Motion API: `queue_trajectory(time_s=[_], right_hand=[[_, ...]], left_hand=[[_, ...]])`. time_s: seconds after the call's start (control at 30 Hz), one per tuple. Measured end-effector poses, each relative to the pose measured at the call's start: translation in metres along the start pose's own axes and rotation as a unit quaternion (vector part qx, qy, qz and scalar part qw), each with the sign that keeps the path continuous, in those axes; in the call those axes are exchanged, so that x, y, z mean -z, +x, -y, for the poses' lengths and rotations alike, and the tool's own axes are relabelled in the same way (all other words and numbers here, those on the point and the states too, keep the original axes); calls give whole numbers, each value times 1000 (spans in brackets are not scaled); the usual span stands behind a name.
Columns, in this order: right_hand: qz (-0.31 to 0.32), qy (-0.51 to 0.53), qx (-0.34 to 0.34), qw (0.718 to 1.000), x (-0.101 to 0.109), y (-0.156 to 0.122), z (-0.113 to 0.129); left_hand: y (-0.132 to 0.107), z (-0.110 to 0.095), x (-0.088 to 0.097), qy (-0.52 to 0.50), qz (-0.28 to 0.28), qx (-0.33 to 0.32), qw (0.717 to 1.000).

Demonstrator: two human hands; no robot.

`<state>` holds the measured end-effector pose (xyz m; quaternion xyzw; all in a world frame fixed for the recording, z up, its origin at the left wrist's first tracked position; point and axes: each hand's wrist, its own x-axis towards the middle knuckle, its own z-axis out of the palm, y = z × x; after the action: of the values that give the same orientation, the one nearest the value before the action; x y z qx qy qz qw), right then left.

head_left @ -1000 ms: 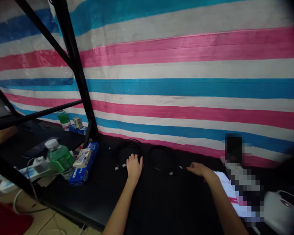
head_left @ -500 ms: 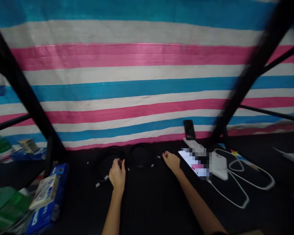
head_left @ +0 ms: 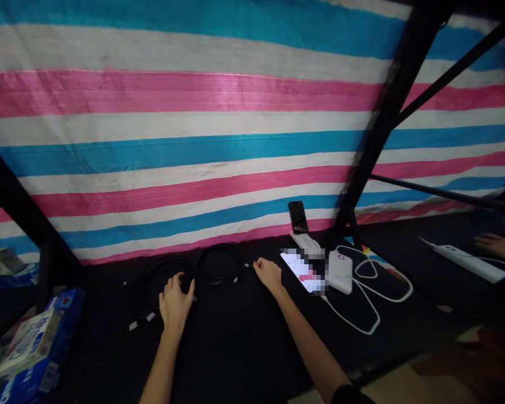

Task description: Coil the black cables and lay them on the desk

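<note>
Two coils of black cable lie side by side on the black tabletop: a left coil (head_left: pixel 138 286) and a right coil (head_left: pixel 220 283). My left hand (head_left: pixel 175 300) rests over the right part of the left coil, thumb and fingers apart, touching it; part of the coil is hidden beneath. To the right of the right coil, my right hand (head_left: pixel 270 275) lies on the table with its fingers curled in, and nothing shows in them. Small white tags (head_left: pixel 133 325) sit around the coils. A lit phone (head_left: pixel 297 268), partly blurred, lies just right of my right hand.
A dark phone (head_left: pixel 298 217) leans at the back. A white power bank (head_left: pixel 340 272) and looped white cable (head_left: pixel 379 325) are at right. Snack boxes (head_left: pixel 29 342) stand at left. Black frame posts (head_left: pixel 374 123) slant on both sides. Another person's hand (head_left: pixel 499 245) is beside a white power strip (head_left: pixel 473 264).
The view has turned right, shifting everything left and bringing another person's hand into sight. My left hand's fingers have spread from a closer pinch. My right hand stays curled on the table.
</note>
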<state>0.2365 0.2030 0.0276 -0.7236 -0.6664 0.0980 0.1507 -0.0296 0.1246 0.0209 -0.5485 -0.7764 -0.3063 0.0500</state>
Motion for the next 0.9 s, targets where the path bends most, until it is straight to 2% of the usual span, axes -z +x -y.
queue_trajectory(time_s=[0.1,0.23,0.33,0.43,0.63,0.77,0.9], right_hand=[[8,10,-7,1000,4,-3,-2],[32,10,-12,999,10,-8,-3],[56,5,-8,998,9,-8,-6],[75,6,-13,997,0,-4,-11],[59,26,4,998,-12,-5,-16],[60,38,0,997,-8,-10,-12],[60,31,1,998,-6,-11,-10]], left_hand=[[-2,0,2,22,10,21,1000],[-8,-2,4,24,13,3,1000],[-9,-1,6,12,-25,-2,1000],[-7,4,9,-4,-88,-2,996],[-12,17,17,-51,-194,32,979],[-15,17,20,-78,-217,33,972],[-13,11,24,-86,-193,12,977]])
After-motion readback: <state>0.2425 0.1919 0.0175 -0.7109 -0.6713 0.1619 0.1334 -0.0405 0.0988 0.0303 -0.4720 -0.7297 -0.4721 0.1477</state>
